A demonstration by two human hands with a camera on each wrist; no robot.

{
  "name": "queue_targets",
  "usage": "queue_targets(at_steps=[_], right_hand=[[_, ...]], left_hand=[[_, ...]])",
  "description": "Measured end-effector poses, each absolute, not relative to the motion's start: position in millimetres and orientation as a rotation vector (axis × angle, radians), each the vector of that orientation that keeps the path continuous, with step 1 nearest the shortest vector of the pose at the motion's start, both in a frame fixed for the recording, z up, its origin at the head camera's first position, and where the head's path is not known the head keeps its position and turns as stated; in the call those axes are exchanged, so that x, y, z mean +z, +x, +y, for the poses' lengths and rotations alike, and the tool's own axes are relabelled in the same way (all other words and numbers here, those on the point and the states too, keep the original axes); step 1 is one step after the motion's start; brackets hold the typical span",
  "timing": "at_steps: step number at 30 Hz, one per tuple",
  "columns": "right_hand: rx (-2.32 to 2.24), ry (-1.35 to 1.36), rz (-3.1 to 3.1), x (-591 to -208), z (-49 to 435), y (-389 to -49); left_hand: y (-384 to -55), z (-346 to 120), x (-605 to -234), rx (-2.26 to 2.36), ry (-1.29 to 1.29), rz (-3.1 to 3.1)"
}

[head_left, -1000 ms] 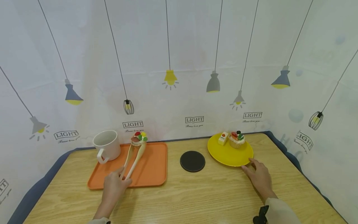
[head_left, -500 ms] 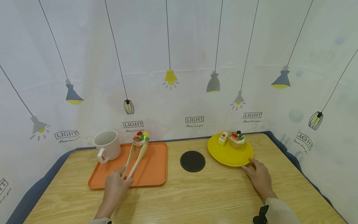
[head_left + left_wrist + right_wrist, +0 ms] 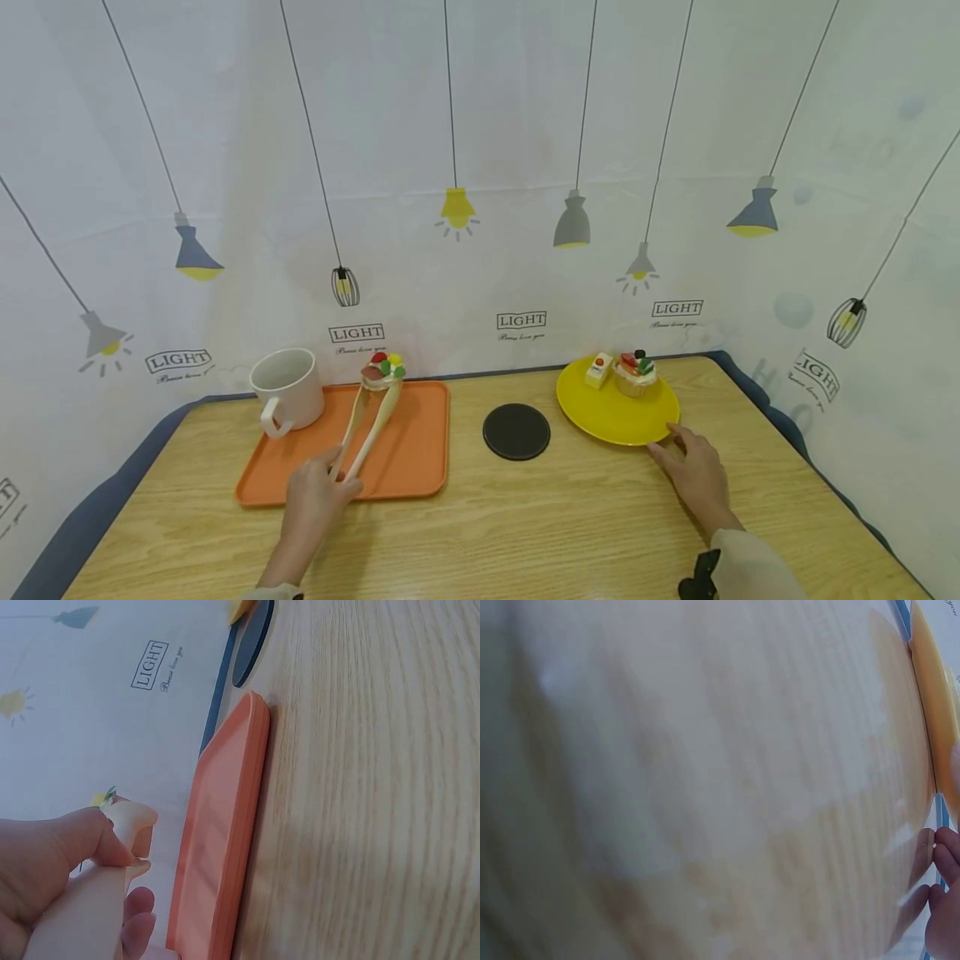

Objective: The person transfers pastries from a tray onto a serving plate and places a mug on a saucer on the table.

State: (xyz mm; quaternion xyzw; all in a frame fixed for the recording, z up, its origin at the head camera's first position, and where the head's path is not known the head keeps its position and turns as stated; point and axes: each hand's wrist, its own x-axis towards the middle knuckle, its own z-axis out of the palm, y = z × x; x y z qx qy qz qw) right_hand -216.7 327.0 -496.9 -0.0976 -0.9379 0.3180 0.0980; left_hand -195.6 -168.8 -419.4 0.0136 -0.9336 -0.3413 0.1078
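Note:
In the head view my left hand (image 3: 315, 500) grips a pair of wooden tongs (image 3: 370, 433). Between the tong tips is a small tart (image 3: 382, 373) with red, yellow and green toppings, overlapping the back edge of the orange tray (image 3: 412, 475). The left wrist view shows my thumb pressing on the tongs (image 3: 82, 907); the tart is mostly hidden there. At the right, my right hand (image 3: 697, 479) holds the near right rim of a yellow plate (image 3: 615, 425) between thumb and fingers. A cupcake (image 3: 635, 377) and a small square cake piece (image 3: 598, 372) sit on this plate.
A white mug (image 3: 288, 392) stands at the tray's back left corner. Between tray and plate lies a round black coaster (image 3: 517, 432). Behind the wooden table (image 3: 525, 533) hangs a white cloth (image 3: 510, 267) printed with lamps, close to its back edge.
My left hand has moved slightly to the right, carrying the tongs and the tart with it. The right hand and the plate have stayed in place.

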Motion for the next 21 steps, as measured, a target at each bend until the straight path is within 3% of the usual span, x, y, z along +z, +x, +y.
queue_targets(at_steps=[21], right_hand=[[0.92,-0.306,-2.787,-498.1,327.4,-218.1]], left_hand=[[-195.0,-157.3,-414.4,-1.108,0.104,-2.774]])
